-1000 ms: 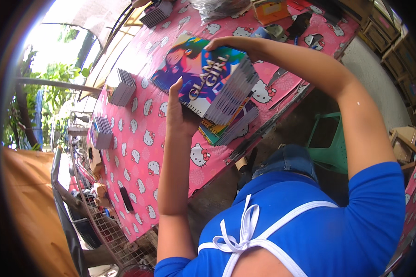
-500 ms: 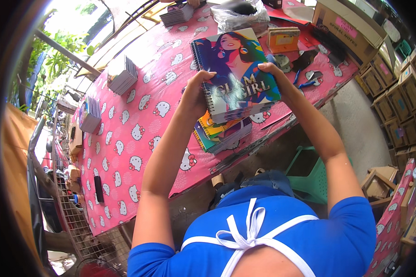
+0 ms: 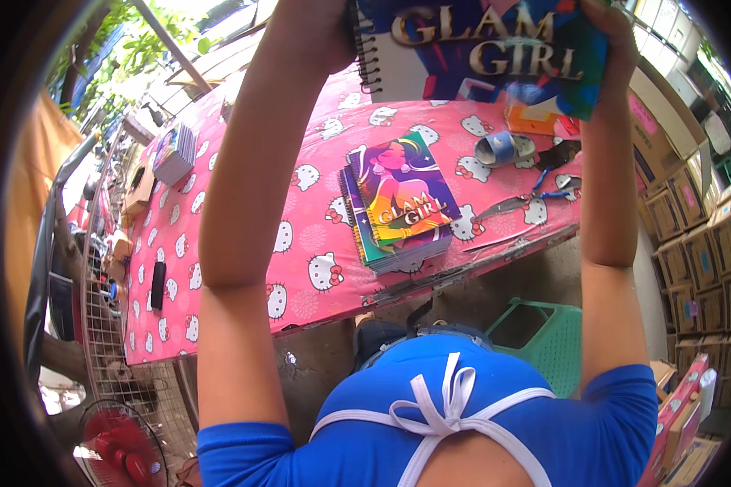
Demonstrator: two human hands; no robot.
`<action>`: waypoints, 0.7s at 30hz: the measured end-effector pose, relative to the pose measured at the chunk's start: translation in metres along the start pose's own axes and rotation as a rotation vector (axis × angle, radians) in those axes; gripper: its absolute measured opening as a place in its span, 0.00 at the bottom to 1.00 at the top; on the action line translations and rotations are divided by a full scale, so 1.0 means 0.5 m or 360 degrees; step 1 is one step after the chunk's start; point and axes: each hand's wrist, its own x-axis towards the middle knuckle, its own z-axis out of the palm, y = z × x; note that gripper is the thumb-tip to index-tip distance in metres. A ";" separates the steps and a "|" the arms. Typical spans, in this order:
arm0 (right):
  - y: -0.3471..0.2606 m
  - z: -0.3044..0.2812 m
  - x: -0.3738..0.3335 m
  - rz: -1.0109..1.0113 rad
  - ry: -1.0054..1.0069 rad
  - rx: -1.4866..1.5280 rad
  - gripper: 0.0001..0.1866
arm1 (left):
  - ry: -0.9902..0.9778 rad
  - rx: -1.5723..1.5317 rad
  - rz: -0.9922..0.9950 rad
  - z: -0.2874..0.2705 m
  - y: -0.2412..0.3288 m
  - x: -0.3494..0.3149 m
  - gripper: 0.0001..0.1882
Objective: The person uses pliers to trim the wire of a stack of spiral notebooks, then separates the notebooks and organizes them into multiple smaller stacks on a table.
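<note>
My left hand (image 3: 321,32) and my right hand (image 3: 615,40) hold a stack of spiral notebooks (image 3: 495,61) by its two sides, raised high at the top of the view. The upper one's colourful cover faces me; its wire binding is on the left. The top of the stack is cut off by the frame, and my fingers are largely hidden or out of view. Below, on the pink table, lies a second pile of spiral notebooks (image 3: 406,191), the upper one turned slightly against those beneath. Neither hand touches that pile.
A pink patterned cloth covers the table (image 3: 317,235). Another notebook stack (image 3: 175,154) and a black oblong object (image 3: 158,284) lie left. Blue-handled pliers (image 3: 551,191) and an orange block (image 3: 532,120) are right. A green stool (image 3: 540,337), cardboard boxes (image 3: 707,252) and a red fan (image 3: 122,442) surround it.
Both hands have lifted the held notebooks up and toward me, off from above the pile on the table. That pile now shows fully. My view has shifted slightly.
</note>
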 end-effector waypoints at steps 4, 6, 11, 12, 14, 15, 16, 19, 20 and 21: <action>0.062 0.056 0.056 0.0147 0.0048 -0.0033 0.22 | 0.0125 -0.0027 -0.0181 -0.075 0.011 0.013 0.17; 0.120 0.075 0.069 0.0359 0.0114 -0.0044 0.21 | 0.0183 -0.0121 -0.0307 -0.133 -0.013 0.020 0.17; 0.243 0.125 0.026 0.1009 0.0352 -0.0024 0.18 | 0.0532 -0.0300 -0.0529 -0.215 -0.083 -0.033 0.15; 0.262 0.128 0.012 0.1131 0.0395 -0.0028 0.17 | 0.0693 -0.0284 -0.0557 -0.214 -0.096 -0.047 0.14; 0.303 0.134 -0.012 0.1326 0.0380 0.0021 0.16 | 0.0657 -0.0451 -0.0686 -0.255 -0.123 -0.075 0.14; 0.319 0.120 -0.021 0.1408 0.0315 0.0084 0.16 | 0.0687 -0.0522 -0.0735 -0.263 -0.141 -0.086 0.14; 0.337 0.106 -0.028 0.1489 0.0245 0.0143 0.16 | 0.0719 -0.0592 -0.0785 -0.270 -0.153 -0.093 0.14; 0.345 0.114 -0.053 0.1549 0.0246 0.0246 0.18 | 0.0733 -0.0642 -0.0912 -0.280 -0.186 -0.109 0.14; 0.328 0.129 -0.057 0.1569 0.0231 0.0302 0.18 | 0.0737 -0.0644 -0.0961 -0.279 -0.190 -0.112 0.14; 0.328 0.123 -0.067 0.1583 0.0241 0.0259 0.18 | 0.0739 -0.0668 -0.0958 -0.276 -0.197 -0.117 0.13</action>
